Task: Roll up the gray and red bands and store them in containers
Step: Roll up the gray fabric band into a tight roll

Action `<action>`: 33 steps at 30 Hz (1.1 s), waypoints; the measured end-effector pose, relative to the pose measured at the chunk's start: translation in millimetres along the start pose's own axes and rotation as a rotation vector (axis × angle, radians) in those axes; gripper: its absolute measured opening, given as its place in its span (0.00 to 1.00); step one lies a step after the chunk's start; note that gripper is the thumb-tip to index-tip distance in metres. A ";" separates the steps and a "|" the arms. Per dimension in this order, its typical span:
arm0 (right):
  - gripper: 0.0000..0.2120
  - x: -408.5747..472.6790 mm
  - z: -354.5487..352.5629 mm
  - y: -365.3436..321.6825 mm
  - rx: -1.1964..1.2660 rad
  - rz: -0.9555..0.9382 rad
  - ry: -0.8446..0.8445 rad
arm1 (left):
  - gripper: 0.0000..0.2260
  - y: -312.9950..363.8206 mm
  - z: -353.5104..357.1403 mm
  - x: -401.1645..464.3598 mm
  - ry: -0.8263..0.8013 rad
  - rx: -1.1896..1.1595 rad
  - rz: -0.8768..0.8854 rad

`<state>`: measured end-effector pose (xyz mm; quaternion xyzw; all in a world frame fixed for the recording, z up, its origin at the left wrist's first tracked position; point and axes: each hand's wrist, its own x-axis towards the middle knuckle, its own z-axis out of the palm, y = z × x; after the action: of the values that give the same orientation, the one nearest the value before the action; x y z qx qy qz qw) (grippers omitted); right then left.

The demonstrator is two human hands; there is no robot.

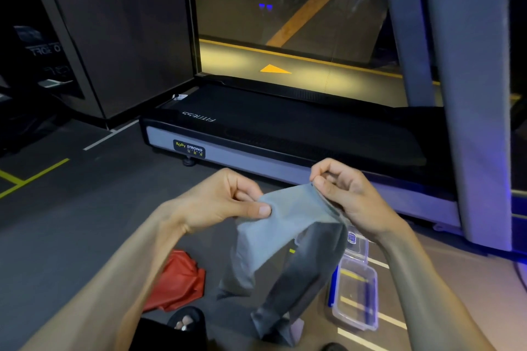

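Left hand and right hand each pinch top edge of gray band; rest hangs slack below hands. Red band crumpled on floor under left forearm; clear containers under right wrist. Risk: thin pinch slips, loose tail twists, roll starts crooked, too bulky for container.

Both hands raised, fingers pinching.

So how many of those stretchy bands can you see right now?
2. The gray band hangs between both hands, pinched at its top edge. The red band lies crumpled on the floor, below the left forearm. More could be hidden behind the arms.
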<state>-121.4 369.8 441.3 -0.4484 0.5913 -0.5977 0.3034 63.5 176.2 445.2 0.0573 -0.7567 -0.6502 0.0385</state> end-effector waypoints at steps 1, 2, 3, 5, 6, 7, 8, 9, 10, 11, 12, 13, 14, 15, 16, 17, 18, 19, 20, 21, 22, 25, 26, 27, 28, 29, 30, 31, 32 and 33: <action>0.04 0.2 3.0 1.6 0.025 0.005 -0.028 | 0.06 -0.9 -1.2 -0.5 -0.027 -0.053 0.030; 0.04 0.4 7.2 3.3 0.045 0.003 -0.060 | 0.07 -1.1 -1.1 -0.8 -0.058 -0.094 0.044; 0.06 0.6 11.5 5.2 0.069 -0.008 -0.090 | 0.07 -0.4 0.5 -0.6 -0.084 -0.111 0.046; 0.10 1.2 21.2 7.7 0.175 -0.025 -0.150 | 0.06 0.7 5.9 1.9 -0.126 -0.096 0.022; 0.09 1.7 27.0 7.8 0.237 -0.025 -0.180 | 0.06 1.1 8.2 3.7 -0.138 -0.075 0.005; 0.07 2.1 32.9 7.2 0.287 -0.019 -0.208 | 0.05 2.1 10.1 4.6 -0.147 -0.045 -0.007; 0.05 2.3 39.8 6.4 0.301 -0.016 -0.232 | 0.05 1.5 10.2 5.8 -0.142 0.002 -0.009; 0.04 2.7 45.6 6.7 0.255 -0.017 -0.239 | 0.07 1.1 10.2 6.7 -0.130 0.052 0.000; 0.03 3.2 50.4 7.5 0.164 -0.022 -0.234 | 0.10 0.6 9.9 7.4 -0.123 0.091 0.008; 0.03 4.5 53.8 7.8 0.064 -0.026 -0.223 | 0.10 0.8 9.2 7.1 -0.112 0.111 -0.001; 0.03 5.7 55.2 8.0 -0.016 -0.025 -0.215 | 0.08 0.3 8.6 6.4 -0.095 0.118 -0.019; 0.03 6.6 54.1 7.2 -0.087 -0.022 -0.212 | 0.06 0.2 8.4 5.2 -0.078 0.134 -0.025; 0.03 7.1 50.8 5.8 -0.159 -0.022 -0.214 | 0.05 -0.2 8.5 4.7 -0.060 0.151 -0.028; 0.03 6.7 46.3 3.0 -0.221 -0.020 -0.218 | 0.05 0.6 9.1 3.8 -0.033 0.174 -0.028; 0.03 6.5 41.8 1.1 -0.251 -0.016 -0.219 | 0.05 -0.1 8.6 3.3 -0.013 0.198 -0.028; 0.03 5.6 38.3 -1.4 -0.246 -0.009 -0.220 | 0.04 -0.2 8.2 2.5 -0.016 0.211 -0.030; 0.03 5.0 35.9 -3.1 -0.206 -0.004 -0.216 | 0.06 -0.6 7.7 1.8 -0.038 0.214 -0.041; 0.03 4.0 34.6 -4.9 -0.136 -0.008 -0.207 | 0.08 -0.8 7.8 1.0 -0.072 0.203 -0.057; 0.03 4.1 33.9 -5.3 -0.056 -0.016 -0.192 | 0.09 -1.1 7.7 0.1 -0.106 0.186 -0.076; 0.03 4.2 33.8 -5.3 0.019 -0.024 -0.177 | 0.10 -1.5 7.8 -0.6 -0.125 0.171 -0.082; 0.04 4.4 34.2 -5.2 0.083 -0.023 -0.164 | 0.10 -1.7 7.8 -1.4 -0.134 0.158 -0.077; 0.02 5.4 32.0 -5.4 0.257 0.003 -0.123 | 0.07 -1.1 8.0 -0.5 -0.146 0.169 -0.067; 0.06 5.7 29.6 -5.6 0.300 -0.002 -0.113 | 0.07 0.0 9.3 -0.7 -0.142 0.147 -0.072; 0.09 6.0 27.1 -6.4 0.323 -0.004 -0.109 | 0.06 0.7 10.2 -1.3 -0.136 0.088 -0.088; 0.12 6.6 24.7 -6.8 0.327 -0.008 -0.100 | 0.07 0.6 10.6 -1.4 -0.132 0.003 -0.109; 0.14 6.5 22.8 -8.0 0.328 -0.011 -0.094 | 0.09 0.0 10.5 -1.3 -0.130 -0.091 -0.125; 0.14 6.5 20.8 -8.1 0.332 -0.015 -0.095 | 0.11 -0.4 10.8 -1.0 -0.125 -0.175 -0.137; 0.15 6.1 19.2 -8.1 0.342 -0.014 -0.099 | 0.11 -1.2 10.8 -0.5 -0.124 -0.220 -0.143; 0.15 5.9 18.1 -7.7 0.345 -0.015 -0.103 | 0.10 -2.0 11.1 -0.3 -0.125 -0.218 -0.139; 0.15 5.2 17.8 -8.0 0.337 -0.014 -0.110 | 0.09 -3.1 11.6 -0.1 -0.129 -0.190 -0.132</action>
<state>-106.3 358.3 448.2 -0.4272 0.4621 -0.6651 0.4019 62.2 187.1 440.4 0.0614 -0.6870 -0.7225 -0.0479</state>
